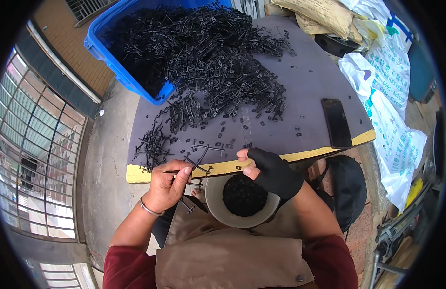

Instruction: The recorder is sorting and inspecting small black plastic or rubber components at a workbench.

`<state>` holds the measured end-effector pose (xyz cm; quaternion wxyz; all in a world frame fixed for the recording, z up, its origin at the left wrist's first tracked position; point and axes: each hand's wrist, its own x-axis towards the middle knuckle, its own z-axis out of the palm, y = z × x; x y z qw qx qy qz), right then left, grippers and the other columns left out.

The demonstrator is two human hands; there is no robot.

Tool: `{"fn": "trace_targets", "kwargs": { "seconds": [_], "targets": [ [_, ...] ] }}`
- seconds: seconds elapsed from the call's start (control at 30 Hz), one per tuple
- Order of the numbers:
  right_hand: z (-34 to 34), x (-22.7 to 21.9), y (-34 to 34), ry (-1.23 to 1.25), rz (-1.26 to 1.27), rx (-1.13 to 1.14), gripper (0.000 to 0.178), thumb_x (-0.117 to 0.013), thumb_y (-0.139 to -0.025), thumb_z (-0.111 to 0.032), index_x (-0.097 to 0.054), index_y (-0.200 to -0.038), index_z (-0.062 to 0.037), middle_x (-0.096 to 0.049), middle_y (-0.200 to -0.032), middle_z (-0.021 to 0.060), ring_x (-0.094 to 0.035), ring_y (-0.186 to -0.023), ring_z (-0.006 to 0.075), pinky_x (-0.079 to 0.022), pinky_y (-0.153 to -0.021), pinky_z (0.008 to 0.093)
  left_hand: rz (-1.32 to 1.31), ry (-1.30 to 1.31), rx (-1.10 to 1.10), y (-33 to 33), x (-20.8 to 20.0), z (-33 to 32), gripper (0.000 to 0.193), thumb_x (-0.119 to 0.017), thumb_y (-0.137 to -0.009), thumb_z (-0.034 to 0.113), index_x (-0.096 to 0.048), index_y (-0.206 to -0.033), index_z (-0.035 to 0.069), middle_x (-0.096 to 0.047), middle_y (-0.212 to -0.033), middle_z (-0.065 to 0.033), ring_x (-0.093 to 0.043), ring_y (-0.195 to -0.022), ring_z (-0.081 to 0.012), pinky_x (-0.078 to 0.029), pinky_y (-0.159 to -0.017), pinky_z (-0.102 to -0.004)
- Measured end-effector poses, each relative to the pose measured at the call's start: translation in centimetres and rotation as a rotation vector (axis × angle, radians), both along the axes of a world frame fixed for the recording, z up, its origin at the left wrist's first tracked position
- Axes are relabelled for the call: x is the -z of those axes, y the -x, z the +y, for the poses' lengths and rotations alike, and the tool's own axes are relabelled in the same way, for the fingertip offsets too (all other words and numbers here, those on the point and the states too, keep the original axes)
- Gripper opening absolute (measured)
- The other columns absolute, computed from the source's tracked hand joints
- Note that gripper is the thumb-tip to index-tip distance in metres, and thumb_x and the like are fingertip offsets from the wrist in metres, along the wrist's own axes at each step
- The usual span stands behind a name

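My left hand (169, 182) is closed on a branched black plastic sprue (200, 159), whose thin arms stick out past the fingers above the table's near edge. My right hand (271, 171), in a black fingerless glove, is just right of the sprue. A gap shows between its thumb and forefinger, with nothing visible in it; the other fingers curl under. A small black plastic piece (238, 167) shows against the yellow edge by that thumb. Below both hands, a pale bowl (216, 212) holds a mass of small black pieces (244, 195).
A large heap of black sprues (223, 72) spills from a tipped blue bin (121, 79) across the grey table (310, 86). A smaller sprue pile (153, 147) lies near left. A phone (336, 123) rests at the right edge. White bags (387, 96) and a black bag (347, 190) are beyond.
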<state>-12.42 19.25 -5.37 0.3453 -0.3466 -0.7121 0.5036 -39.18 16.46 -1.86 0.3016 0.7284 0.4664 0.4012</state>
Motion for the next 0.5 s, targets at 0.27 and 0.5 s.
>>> {"fn": "trace_targets", "kwargs": {
  "seconds": [0.27, 0.5],
  "targets": [
    [0.0, -0.1, 2.0, 0.259, 0.247, 0.078, 0.030, -0.040, -0.094, -0.026, -0.053, -0.084, -0.0013, -0.051, -0.064, 0.0038, -0.050, -0.060, 0.0119, -0.041, -0.060, 0.0269, 0.134, -0.224, 0.184, -2.8, 0.7, 0.5, 0.006, -0.060, -0.082, 0.005, -0.060, -0.077, 0.001, -0.059, -0.066, -0.0083, -0.057, -0.059, -0.0247, -0.046, -0.060, -0.0316],
    [0.8, 0.2, -1.8, 0.181, 0.309, 0.431, 0.035, -0.042, -0.093, -0.027, -0.044, -0.065, -0.0059, -0.041, -0.053, 0.0001, -0.037, -0.050, 0.0107, -0.032, -0.049, 0.0266, 0.192, -0.225, 0.055, 0.2, 0.0, -0.2, 0.004, -0.060, -0.081, 0.005, -0.060, -0.079, 0.001, -0.061, -0.069, -0.0093, -0.059, -0.064, -0.0269, -0.047, -0.064, -0.0334]
  ]
}}
